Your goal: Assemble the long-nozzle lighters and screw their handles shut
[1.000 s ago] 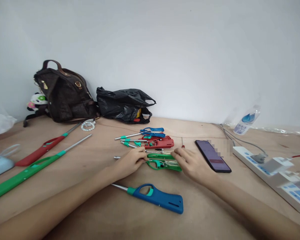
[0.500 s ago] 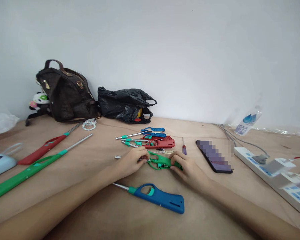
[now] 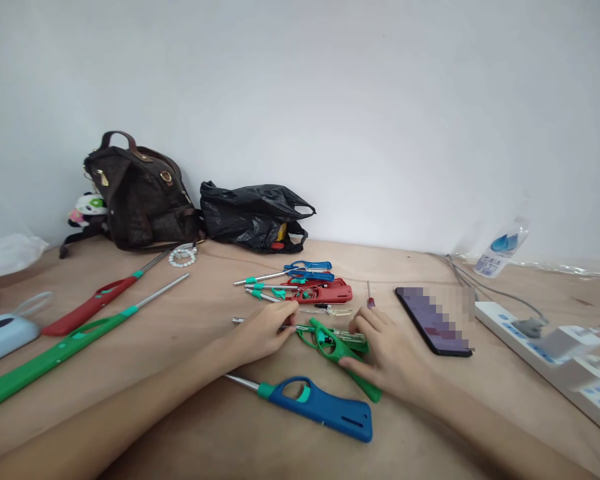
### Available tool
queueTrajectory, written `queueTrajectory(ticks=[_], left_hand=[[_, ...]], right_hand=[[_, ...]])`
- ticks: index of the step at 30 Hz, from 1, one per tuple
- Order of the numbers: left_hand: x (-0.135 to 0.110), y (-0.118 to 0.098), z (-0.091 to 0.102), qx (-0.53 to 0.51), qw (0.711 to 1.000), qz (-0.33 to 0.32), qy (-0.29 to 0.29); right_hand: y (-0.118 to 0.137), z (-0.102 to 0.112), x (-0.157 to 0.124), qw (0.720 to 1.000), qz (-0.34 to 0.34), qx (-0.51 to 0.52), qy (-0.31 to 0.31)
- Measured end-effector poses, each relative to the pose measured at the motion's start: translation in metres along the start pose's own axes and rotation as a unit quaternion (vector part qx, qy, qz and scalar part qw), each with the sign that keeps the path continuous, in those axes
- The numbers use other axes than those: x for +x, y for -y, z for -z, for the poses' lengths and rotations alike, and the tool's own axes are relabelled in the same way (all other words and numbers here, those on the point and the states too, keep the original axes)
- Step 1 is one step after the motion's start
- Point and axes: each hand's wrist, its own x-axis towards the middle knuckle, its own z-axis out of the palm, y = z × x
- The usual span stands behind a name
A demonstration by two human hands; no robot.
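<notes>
A green gas lighter lies opened between my hands. One green casing half (image 3: 340, 352) slants toward me across the other half, where a clear fuel tank (image 3: 344, 336) shows. My left hand (image 3: 273, 327) pinches the lighter's metal tube (image 3: 239, 321) at the trigger end. Curled round the rear, my right hand (image 3: 380, 343) has its thumb on the slanted casing half and its fingertips by the tank. Nearer to me lies a whole blue lighter (image 3: 325, 405). Just beyond are opened red lighter parts (image 3: 325, 293), blue lighter parts (image 3: 310, 273) and a loose clear tank (image 3: 341, 311).
A screwdriver (image 3: 371, 297) and a phone (image 3: 430, 320) lie to the right, by a white power strip (image 3: 545, 357). Long red (image 3: 93, 307) and green (image 3: 55, 357) lighters lie left. A backpack (image 3: 143, 200), black plastic bag (image 3: 255, 217) and bottle (image 3: 503, 247) stand along the wall.
The upper green casing half has come away from the lower one and swung toward me at its rear end, uncovering the clear tank. My right hand has spread wider; my left keeps its pinch.
</notes>
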Motion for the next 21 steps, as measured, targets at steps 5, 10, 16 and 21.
queueTrajectory(ticks=[5,10,16,21], left_hand=[[0.000,-0.002,0.002,0.012,1.000,-0.008,0.000],[0.000,0.000,0.000,0.030,0.999,-0.030,-0.002],[0.001,0.001,0.000,0.008,0.999,-0.029,-0.009],[0.002,0.003,0.016,-0.060,0.998,-0.014,0.034]], right_hand=[[0.013,-0.006,-0.005,0.995,0.008,-0.093,0.042],[0.002,0.006,-0.001,0.996,-0.038,-0.067,0.032],[-0.024,0.034,0.013,0.999,0.001,0.041,-0.020],[-0.018,0.021,0.021,0.997,0.058,0.053,0.017]])
